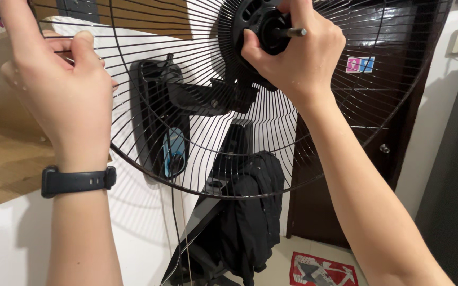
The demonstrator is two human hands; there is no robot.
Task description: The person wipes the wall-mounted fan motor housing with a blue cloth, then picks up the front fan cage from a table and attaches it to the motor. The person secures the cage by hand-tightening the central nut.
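A wall-mounted fan fills the upper view, with its blades off and only the black wire rear grille (197, 153) in place. My left hand (62, 90) grips the grille's wires near its left rim; a dark band sits on that wrist. My right hand (298, 53) is closed around the black round hub (263, 24) at the grille's centre, where the bare metal motor shaft (292, 32) sticks out. Behind the wires the fan's black wall bracket (160, 116) and arm are visible.
A white wall (6, 243) runs along the lower left under a wooden surface. A dark garment (253, 212) hangs below the fan. A dark brown door (377, 116) stands behind on the right, and a red patterned mat (322, 270) lies on the tiled floor.
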